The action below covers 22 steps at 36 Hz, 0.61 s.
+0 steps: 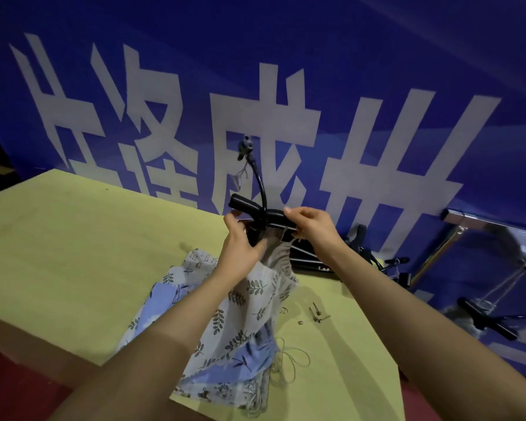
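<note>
Black hanger [244, 203] spans 2 hands; left hand [241, 242] and right hand [314, 226] each grip it.

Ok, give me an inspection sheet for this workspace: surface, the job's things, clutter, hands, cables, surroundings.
Surface: yellow-green table, with fabric spread over its near part.
Job's things: black hanger held above the table, hook up; leaf-print garment hangs from it, with its lower part lying on the table.
Clutter: small metal pins on the table, right of the garment.
Grippers: left hand grips the hanger near its middle; right hand pinches the hanger's right arm.
Cables: no power cable seen; a thin cord loops beside the garment's hem.
Surroundings: blue banner with white characters behind; spare hangers and a metal rail to the right.
</note>
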Tool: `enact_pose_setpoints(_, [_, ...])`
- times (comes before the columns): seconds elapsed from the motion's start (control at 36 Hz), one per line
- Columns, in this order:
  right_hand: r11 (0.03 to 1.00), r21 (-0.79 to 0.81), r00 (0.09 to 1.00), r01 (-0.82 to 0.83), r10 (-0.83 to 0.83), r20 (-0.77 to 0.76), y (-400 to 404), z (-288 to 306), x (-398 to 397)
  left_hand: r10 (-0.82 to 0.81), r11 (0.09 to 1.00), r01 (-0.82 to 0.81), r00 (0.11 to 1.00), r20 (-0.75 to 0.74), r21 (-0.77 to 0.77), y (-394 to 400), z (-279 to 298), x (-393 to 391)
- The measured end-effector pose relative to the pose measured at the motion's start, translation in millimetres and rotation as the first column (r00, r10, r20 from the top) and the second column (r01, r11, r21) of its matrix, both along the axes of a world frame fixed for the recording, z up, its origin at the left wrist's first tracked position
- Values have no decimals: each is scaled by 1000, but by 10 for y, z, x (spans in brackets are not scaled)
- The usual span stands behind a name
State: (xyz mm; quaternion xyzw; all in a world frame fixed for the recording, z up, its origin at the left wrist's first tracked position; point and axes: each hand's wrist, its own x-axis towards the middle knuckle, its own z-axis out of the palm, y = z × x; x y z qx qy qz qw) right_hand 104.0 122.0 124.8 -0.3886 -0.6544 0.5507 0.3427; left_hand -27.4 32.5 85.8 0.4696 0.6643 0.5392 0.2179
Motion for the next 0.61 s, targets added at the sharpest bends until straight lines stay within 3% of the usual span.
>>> enact_pose_setpoints(0.11, [998,57,1000,19,-19,2,-55,3,-98,174,983,-173,984,-25,56,12,110,14])
enact_pose_setpoints(0.22, [996,82,1000,16,-16,6,-85,30,-152,459,888,-438,859,-226,141,-37,99,21])
enact_pose_setpoints(0.28, [996,88,1000,11,-12,4,-85,47,-168,480,877,-430,807,-343,216,-57,96,13])
enact_pose_setpoints(0.36, [995,98,1000,-21,21,1,-105,92,-192,395,917,-275,720,-570,288,-60,154,7])
enact_pose_setpoints(0.42, [994,98,999,-37,37,-1,-113,114,-201,277,959,-145,672,-687,246,-44,239,8])
enact_pose_setpoints(0.47, [995,90,999,-47,48,-14,-126,128,-203,167,985,-67,566,-807,157,-22,331,-1])
enact_pose_setpoints(0.56, [996,76,999,-44,45,-10,-130,150,-194,-34,995,-73,386,-922,-67,47,430,-48])
enact_pose_setpoints(0.61, [998,62,1000,-19,20,-12,-120,183,-176,-83,986,-120,267,-960,-118,86,486,-83])
